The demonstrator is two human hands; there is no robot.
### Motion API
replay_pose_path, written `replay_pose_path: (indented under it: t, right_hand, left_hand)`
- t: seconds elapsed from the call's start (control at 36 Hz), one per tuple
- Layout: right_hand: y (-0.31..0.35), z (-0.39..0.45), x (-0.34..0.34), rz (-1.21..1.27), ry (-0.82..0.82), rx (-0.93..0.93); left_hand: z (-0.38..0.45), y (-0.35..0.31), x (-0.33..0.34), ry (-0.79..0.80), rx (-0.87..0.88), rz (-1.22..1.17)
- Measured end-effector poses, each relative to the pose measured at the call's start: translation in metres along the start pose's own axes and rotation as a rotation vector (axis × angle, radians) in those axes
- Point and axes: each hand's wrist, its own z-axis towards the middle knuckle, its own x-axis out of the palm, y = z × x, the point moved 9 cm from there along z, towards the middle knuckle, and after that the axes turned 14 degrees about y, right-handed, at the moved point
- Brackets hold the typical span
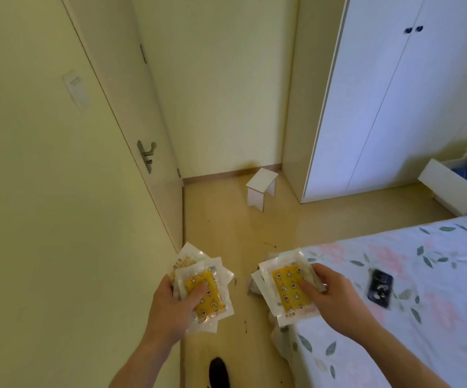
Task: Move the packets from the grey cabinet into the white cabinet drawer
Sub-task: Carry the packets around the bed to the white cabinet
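left hand (175,299) low centre, fingers curled under a fanned stack of packets (198,278), thumb pressed on the top one. top packet clear-edged with a yellow patterned pouch inside; others beneath fanned up and to the left, one with printed text at its edge.

right hand (329,294) level with the left, gripping a second stack (285,287) the same way: thumb on top, fingers curled below. top packet likewise yellow and patterned. stack held over the edge of the bed (411,326), apart from the left stack, with bare floor (243,228) showing between.

bed at lower right, covered in a pale floral sheet. dark phone (380,287) lying on the sheet, near the right hand, not touching it; blurred.

white drawer (450,189) pulled open at right edge, beyond the bed, something blue inside; contents otherwise unclear. well apart from both stacks.

tall white wardrobe (389,102) at upper right, two doors closed, two dark knobs side by side. small white stool (261,188) on the floor by the far wall, left of the wardrobe. door (131,113) at left with metal handle (146,155). dark shoe (218,372) at bottom edge, between the forearms.
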Motion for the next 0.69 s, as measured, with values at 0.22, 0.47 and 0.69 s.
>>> replay_pose_path:
  t: [0.22, 0.47, 0.69]
  right_hand:
    - [0.034, 0.105, -0.014, 0.039, -0.068, 0.047]
    - [0.034, 0.203, -0.059, 0.167, -0.185, 0.131]
    - [0.027, 0.328, -0.114, 0.252, -0.269, 0.164]
  left_hand:
    - [0.143, -0.048, -0.011, 0.131, -0.037, -0.011]
    - [0.291, -0.113, 0.027, 0.326, -0.033, 0.081]
    - [0.434, -0.147, 0.063, 0.392, -0.099, 0.061]
